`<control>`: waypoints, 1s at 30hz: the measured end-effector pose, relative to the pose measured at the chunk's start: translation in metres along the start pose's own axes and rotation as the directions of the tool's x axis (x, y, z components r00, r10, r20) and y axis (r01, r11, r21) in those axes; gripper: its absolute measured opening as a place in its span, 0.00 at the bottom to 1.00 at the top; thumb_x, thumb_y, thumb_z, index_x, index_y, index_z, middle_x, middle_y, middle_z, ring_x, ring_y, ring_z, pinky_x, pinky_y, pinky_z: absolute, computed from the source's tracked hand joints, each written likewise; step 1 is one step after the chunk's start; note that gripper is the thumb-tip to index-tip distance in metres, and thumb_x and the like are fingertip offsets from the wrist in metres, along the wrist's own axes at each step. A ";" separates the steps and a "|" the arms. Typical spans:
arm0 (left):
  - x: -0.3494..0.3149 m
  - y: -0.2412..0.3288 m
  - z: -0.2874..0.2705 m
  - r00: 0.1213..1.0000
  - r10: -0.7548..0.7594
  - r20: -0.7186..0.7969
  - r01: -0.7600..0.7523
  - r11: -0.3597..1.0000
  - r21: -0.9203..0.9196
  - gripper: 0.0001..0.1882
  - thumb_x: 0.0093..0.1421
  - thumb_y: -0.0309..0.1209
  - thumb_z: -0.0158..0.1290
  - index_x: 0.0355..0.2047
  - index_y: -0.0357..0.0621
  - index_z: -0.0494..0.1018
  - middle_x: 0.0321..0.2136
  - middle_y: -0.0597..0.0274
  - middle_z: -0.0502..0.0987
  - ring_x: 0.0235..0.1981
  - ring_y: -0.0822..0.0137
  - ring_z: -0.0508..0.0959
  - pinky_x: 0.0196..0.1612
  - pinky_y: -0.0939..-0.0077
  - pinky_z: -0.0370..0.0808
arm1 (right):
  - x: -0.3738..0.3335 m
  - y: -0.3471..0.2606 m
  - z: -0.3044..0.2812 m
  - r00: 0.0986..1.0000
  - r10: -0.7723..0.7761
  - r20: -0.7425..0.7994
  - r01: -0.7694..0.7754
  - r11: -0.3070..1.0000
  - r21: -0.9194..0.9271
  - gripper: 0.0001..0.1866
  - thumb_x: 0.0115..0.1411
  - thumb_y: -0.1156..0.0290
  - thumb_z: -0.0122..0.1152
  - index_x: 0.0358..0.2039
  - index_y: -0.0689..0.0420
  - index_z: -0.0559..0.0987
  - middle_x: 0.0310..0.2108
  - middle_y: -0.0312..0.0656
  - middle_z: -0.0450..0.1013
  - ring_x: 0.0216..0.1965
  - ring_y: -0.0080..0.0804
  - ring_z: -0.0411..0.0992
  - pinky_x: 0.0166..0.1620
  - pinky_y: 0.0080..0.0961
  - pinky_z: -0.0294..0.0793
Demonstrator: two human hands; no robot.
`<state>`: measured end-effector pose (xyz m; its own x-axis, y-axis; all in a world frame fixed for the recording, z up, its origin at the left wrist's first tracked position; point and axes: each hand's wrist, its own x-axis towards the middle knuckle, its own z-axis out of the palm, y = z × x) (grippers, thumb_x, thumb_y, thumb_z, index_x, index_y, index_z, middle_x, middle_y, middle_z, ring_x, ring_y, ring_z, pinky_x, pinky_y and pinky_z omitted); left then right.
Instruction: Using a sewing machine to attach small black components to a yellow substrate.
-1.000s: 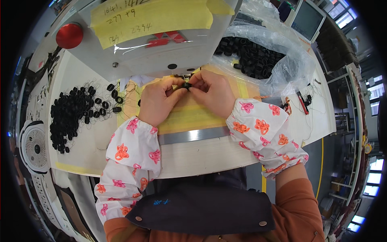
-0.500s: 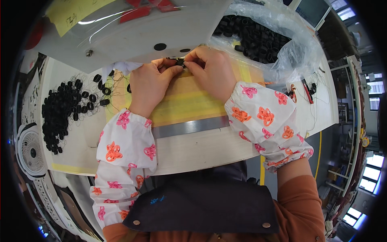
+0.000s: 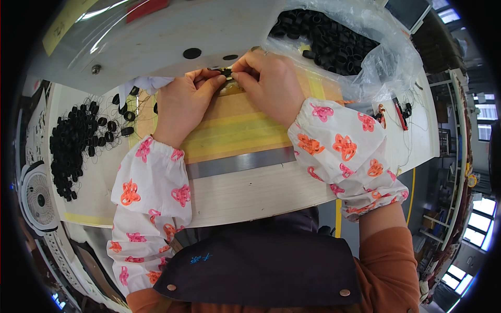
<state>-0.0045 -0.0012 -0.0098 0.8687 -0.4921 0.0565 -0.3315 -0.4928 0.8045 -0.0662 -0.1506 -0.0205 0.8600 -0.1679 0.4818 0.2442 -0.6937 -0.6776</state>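
Note:
Both hands meet at the far middle of the worktable, beneath the front edge of a grey machine housing [image 3: 156, 47]. A small black ring-like part [image 3: 226, 72] sits between their fingertips, its details mostly hidden. My left hand [image 3: 183, 103] pinches it from the left with thumb and fingers. From the right, my right hand [image 3: 273, 83] closes thumb and forefinger at the same part. Below the hands lies a yellow-taped work surface [image 3: 229, 130] with a metal strip [image 3: 242, 161] along its near edge.
Black rings with thin wires [image 3: 70, 141] are heaped on the left. A clear plastic bag [image 3: 386, 62] of bare black rings [image 3: 339, 47] lies at the far right, near a red-handled tool [image 3: 401, 115]. White cloth [image 3: 143, 84] hangs beside my left wrist. A white fan [image 3: 39, 198] stands off the left edge.
Both hands, still together on the small black part, show slightly farther left and up in the picture. The whole view has also shifted a little, with the machine housing appearing farther left.

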 end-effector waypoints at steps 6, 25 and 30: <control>0.002 -0.004 0.000 1.000 0.006 -0.013 -0.005 0.995 0.095 0.15 0.49 0.41 0.52 0.28 0.40 0.75 0.17 0.65 0.75 0.18 0.74 0.73 0.24 0.83 0.67 | 0.002 0.000 -0.002 1.000 0.010 0.000 -0.010 0.999 -0.042 0.05 0.45 0.76 0.58 0.22 0.64 0.73 0.17 0.45 0.71 0.18 0.32 0.70 0.23 0.22 0.68; 0.003 -0.009 0.001 1.000 -0.027 0.016 0.025 0.995 0.098 0.15 0.49 0.40 0.54 0.28 0.39 0.74 0.19 0.68 0.76 0.20 0.80 0.72 0.25 0.86 0.66 | 0.007 0.001 -0.006 0.991 0.093 0.091 -0.084 0.992 -0.098 0.08 0.43 0.73 0.61 0.20 0.63 0.74 0.15 0.43 0.71 0.16 0.29 0.69 0.21 0.21 0.67; 0.001 -0.007 -0.005 0.999 -0.040 0.000 0.039 0.997 0.071 0.15 0.49 0.42 0.53 0.27 0.42 0.74 0.18 0.68 0.76 0.19 0.77 0.73 0.24 0.84 0.66 | 0.007 -0.001 0.001 0.993 0.100 0.058 -0.094 0.991 -0.094 0.07 0.42 0.72 0.59 0.16 0.59 0.70 0.15 0.45 0.69 0.20 0.43 0.69 0.25 0.33 0.68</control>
<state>0.0001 0.0049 -0.0125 0.8810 -0.4725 0.0244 -0.3224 -0.5617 0.7619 -0.0596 -0.1504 -0.0169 0.9047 -0.1953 0.3787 0.1191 -0.7375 -0.6648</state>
